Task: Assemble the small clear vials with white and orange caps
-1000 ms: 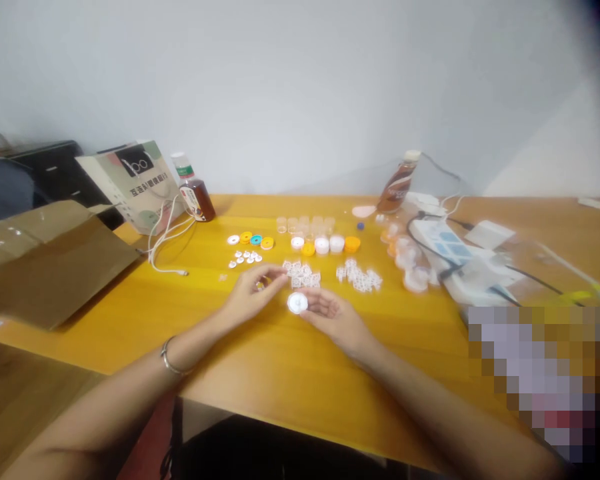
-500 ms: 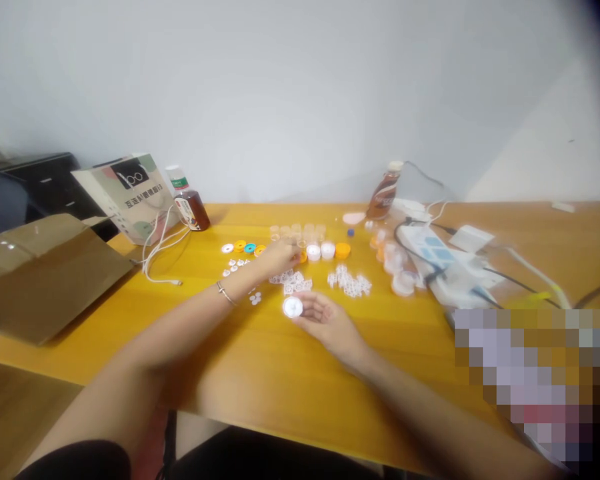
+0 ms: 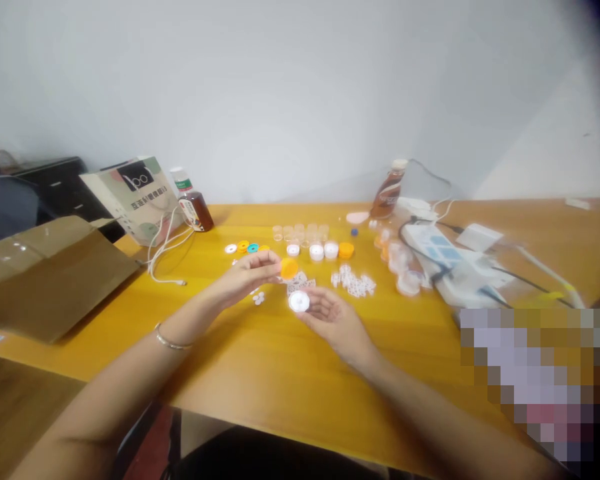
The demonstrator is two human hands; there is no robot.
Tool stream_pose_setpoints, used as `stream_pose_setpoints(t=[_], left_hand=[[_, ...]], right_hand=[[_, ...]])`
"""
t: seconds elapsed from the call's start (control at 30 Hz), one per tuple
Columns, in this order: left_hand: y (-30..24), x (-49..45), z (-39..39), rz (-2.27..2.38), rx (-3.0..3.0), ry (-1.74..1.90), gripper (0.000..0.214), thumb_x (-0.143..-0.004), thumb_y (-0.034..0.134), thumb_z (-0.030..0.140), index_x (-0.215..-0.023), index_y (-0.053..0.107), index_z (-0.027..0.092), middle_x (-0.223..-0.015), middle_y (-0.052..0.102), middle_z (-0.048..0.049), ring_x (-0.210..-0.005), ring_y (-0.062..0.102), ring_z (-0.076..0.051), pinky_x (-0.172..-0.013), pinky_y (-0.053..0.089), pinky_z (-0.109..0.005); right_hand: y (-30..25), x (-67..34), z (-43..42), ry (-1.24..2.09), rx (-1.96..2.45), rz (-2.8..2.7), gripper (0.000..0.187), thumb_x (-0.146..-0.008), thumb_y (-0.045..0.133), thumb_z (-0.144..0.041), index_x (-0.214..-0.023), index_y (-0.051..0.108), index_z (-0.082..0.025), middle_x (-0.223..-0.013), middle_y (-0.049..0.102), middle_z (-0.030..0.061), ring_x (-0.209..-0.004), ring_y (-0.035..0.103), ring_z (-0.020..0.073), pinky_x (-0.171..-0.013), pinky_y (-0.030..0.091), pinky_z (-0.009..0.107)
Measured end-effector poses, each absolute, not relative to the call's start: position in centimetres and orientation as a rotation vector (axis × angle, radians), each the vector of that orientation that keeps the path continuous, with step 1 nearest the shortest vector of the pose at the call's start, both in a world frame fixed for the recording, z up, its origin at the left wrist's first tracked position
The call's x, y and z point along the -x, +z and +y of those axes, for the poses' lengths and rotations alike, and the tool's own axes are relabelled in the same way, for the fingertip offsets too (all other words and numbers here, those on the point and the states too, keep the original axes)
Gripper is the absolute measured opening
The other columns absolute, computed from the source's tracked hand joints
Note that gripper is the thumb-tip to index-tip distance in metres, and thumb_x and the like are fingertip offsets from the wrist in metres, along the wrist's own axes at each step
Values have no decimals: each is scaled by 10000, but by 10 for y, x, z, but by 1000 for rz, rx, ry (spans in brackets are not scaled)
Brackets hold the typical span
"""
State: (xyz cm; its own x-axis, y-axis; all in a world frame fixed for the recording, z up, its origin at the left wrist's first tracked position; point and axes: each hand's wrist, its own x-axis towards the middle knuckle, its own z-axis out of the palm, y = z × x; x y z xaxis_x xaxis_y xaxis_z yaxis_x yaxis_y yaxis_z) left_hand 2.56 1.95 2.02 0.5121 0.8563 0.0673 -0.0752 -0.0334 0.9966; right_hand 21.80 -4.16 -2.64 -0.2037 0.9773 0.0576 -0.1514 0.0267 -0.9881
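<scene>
Pinched between the fingertips of my left hand (image 3: 247,277) is a round orange cap (image 3: 289,269), raised above the table. My right hand (image 3: 333,327) grips a round white plastic piece (image 3: 299,301) by its edge, with a small fitting showing at its centre. The two pieces are close together but apart. Behind them lie small white plastic parts (image 3: 300,283), and another heap of white parts (image 3: 354,281) is to the right. White round caps (image 3: 324,251) and an orange cap stack (image 3: 346,251) stand farther back, before a row of clear cups (image 3: 313,232).
An open cardboard box (image 3: 55,280), a paper bag (image 3: 140,200), a brown bottle (image 3: 196,210) and a white cable (image 3: 157,257) occupy the left. On the right are a drink bottle (image 3: 387,193), clear containers (image 3: 407,280) and a power strip (image 3: 433,250) with cords.
My left hand has come back from the row of caps toward me, now carrying an orange cap. My right hand keeps its hold on the white piece, nearly in place.
</scene>
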Motion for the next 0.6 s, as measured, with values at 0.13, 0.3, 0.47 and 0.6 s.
stream_pose_setpoints(t=[0.13, 0.3, 0.47, 0.6], left_hand=[[12, -24, 11, 640, -1202, 872, 152, -782, 627, 210, -923, 580, 176, -860, 594, -13, -772, 561, -83, -736, 437, -214], [3, -24, 11, 626, -1341, 836, 361, -792, 613, 192, -1143, 539, 226, -1055, 595, -56, -957, 548, -142, -817, 431, -257], [-3, -23, 10, 684, -1503, 846, 321, -792, 612, 208, -1111, 571, 209, -1172, 562, -73, -1036, 534, -177, -908, 400, -316], [0, -25, 9, 665, -1588, 780, 322, -797, 608, 219, -1114, 556, 205, -1183, 560, -84, -1006, 558, -169, -916, 412, -345]], right_hand=[[-22, -219, -42, 1370, 968, -1245, 331, -636, 699, -213, -946, 586, -213, -900, 671, 30, -847, 629, 153, -857, 491, 343], [-23, -220, -39, 1328, 978, -1247, 323, -634, 702, -229, -935, 587, -202, -896, 674, 39, -832, 635, 157, -851, 493, 352], [-23, -222, -36, 1288, 996, -1263, 331, -633, 706, -253, -936, 590, -184, -877, 677, 44, -813, 640, 156, -839, 501, 349], [-22, -222, -37, 1261, 1014, -1301, 299, -649, 696, -261, -922, 598, -189, -844, 677, 40, -785, 642, 156, -816, 510, 348]])
